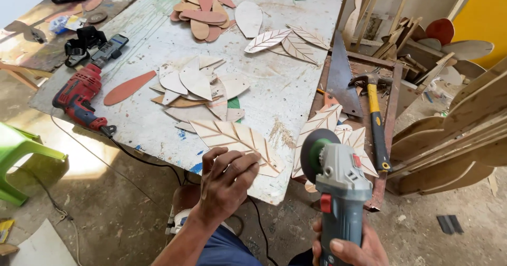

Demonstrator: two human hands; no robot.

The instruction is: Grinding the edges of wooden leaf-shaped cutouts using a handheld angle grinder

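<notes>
**Grinder beside a carved leaf**

The left hand [226, 180] presses flat, fingers spread, on a wooden leaf [235, 139] at the table [158, 134] edge. The right hand [348, 247] is clenched around a grey grinder [338, 184], disc up, just right of the leaf. A red drill [79, 97] lies well left.

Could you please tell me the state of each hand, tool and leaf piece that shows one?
Left hand: pressing flat on the carved leaf.
Carved leaf: lying flat at the table edge, overhanging slightly.
Right hand: closed around the grinder.
Grinder: held upright, disc clear of the wood.
Red drill: lying on its side.
Hammer: lying flat.
</notes>
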